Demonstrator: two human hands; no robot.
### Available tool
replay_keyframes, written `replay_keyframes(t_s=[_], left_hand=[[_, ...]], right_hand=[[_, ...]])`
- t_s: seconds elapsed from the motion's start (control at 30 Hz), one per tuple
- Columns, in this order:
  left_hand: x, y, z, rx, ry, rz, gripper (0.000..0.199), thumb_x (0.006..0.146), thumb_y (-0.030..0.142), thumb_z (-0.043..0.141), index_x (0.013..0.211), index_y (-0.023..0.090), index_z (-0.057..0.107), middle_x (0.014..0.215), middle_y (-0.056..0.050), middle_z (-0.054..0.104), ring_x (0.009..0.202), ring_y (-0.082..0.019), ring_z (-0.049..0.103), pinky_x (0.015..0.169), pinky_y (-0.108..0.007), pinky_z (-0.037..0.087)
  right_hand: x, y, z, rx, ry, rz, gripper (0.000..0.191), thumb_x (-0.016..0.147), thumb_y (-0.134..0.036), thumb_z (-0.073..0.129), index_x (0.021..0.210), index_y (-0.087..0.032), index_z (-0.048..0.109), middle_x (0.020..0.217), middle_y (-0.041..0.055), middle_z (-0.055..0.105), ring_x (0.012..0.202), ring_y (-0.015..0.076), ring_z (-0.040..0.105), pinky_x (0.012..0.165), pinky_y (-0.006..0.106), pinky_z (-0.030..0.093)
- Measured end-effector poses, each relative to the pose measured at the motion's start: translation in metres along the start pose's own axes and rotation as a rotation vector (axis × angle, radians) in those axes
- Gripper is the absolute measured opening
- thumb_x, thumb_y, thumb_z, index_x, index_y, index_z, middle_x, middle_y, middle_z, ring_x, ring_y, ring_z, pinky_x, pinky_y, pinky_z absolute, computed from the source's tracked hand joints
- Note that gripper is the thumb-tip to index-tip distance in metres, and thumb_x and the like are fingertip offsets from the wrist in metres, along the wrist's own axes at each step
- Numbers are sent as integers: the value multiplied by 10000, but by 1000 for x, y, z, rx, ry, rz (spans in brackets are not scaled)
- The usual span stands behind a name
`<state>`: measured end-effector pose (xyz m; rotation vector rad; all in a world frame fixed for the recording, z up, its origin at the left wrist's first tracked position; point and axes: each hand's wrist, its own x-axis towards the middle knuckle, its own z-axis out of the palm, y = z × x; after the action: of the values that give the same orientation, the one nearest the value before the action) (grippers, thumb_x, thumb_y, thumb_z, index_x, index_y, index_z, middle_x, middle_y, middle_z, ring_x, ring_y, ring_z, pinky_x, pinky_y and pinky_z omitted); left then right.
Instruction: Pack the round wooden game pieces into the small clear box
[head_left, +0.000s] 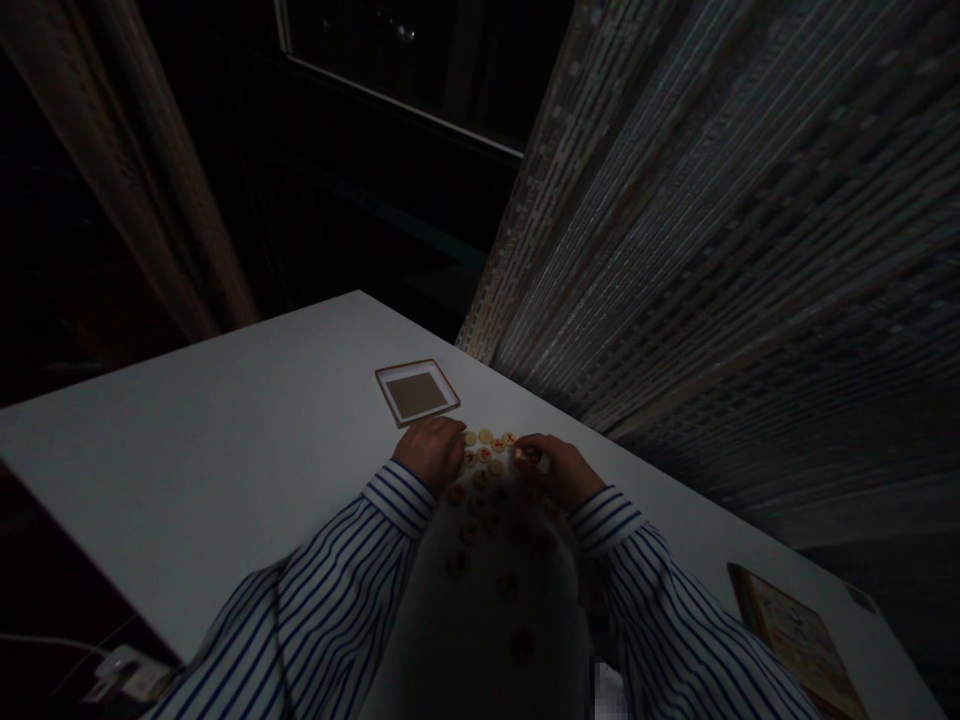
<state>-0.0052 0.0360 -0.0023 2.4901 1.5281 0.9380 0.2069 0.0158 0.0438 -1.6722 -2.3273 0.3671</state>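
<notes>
Small round wooden Chinese chess pieces (485,455) lie in a loose cluster on the white table, some with red markings, some plain side up. At the cluster's left edge rests my left hand (433,450), its fingers loosely curved beside the pieces and apart from the thumb. My right hand (561,470) is at the right edge, thumb and fingers closed on a Chinese chess piece (527,455) that is partly covered. More pieces (508,586) are scattered nearer to me in dark shadow, where their markings are hard to make out.
An open shallow box tray (418,392) sits just beyond my left hand. A flat box with a picture (799,640) lies at the right. The white table (225,430) ends at a string curtain (675,250). A white plug with cable (131,672) is at lower left.
</notes>
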Motion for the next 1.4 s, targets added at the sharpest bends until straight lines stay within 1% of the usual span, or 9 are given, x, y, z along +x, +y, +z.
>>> replay_keyframes(t_s=[0.17,0.4,0.63,0.8,0.9,1.0,1.1,1.27,1.4], left_hand=[[0,0,-1,2,8,4,245,823,208,434,936,115,631,917,-116,686,866,-244,624,783,-382,490],[0,1,0,-13,16,14,226,816,200,445,917,127,633,896,-114,687,849,-236,627,762,-372,493],[1,4,-2,-133,28,-21,220,796,194,472,924,128,638,917,-115,690,867,-241,630,783,-377,492],[-1,17,-3,-423,-6,-170,215,779,245,508,934,163,631,833,-64,704,759,-195,650,710,-306,510],[-3,25,2,-721,-31,-293,217,738,285,562,919,179,619,774,-33,704,694,-172,657,649,-267,518],[-6,31,10,-1045,-50,-405,236,692,304,602,898,188,595,783,-29,707,675,-168,662,615,-261,520],[-6,36,13,-1279,-86,-483,267,641,309,644,871,190,575,750,-24,704,668,-170,656,592,-259,507],[-4,40,8,-1504,-146,-607,334,560,301,712,836,189,559,642,19,674,569,-135,612,527,-231,462],[-3,41,4,-1560,-157,-673,378,498,280,758,807,174,568,620,22,672,530,-115,595,519,-221,453]], right_hand=[[0,4,2,170,61,-5,236,748,-303,543,923,-165,622,723,25,601,650,140,548,637,270,438],[-1,2,2,313,87,28,261,742,-360,549,912,-176,621,661,-10,566,593,123,515,552,240,403],[-2,-2,3,402,106,62,286,727,-383,581,910,-169,629,687,0,581,593,120,510,542,240,401],[-2,-7,0,443,124,24,270,710,-360,601,903,-175,634,695,-1,597,573,110,493,529,236,400],[-2,-9,-1,458,140,-4,254,707,-346,610,894,-176,635,724,6,616,587,111,499,539,238,406],[-2,-11,0,465,143,-30,244,711,-335,610,897,-179,633,728,8,625,600,115,513,548,242,414],[-2,-12,1,471,143,-54,228,709,-326,618,885,-183,631,758,16,643,618,121,532,562,248,427],[-2,-13,4,521,121,-54,213,709,-332,625,870,-193,627,818,25,665,657,131,566,600,262,450],[-3,-15,6,550,104,-64,224,723,-334,616,896,-193,631,849,31,667,708,137,579,636,265,454]])
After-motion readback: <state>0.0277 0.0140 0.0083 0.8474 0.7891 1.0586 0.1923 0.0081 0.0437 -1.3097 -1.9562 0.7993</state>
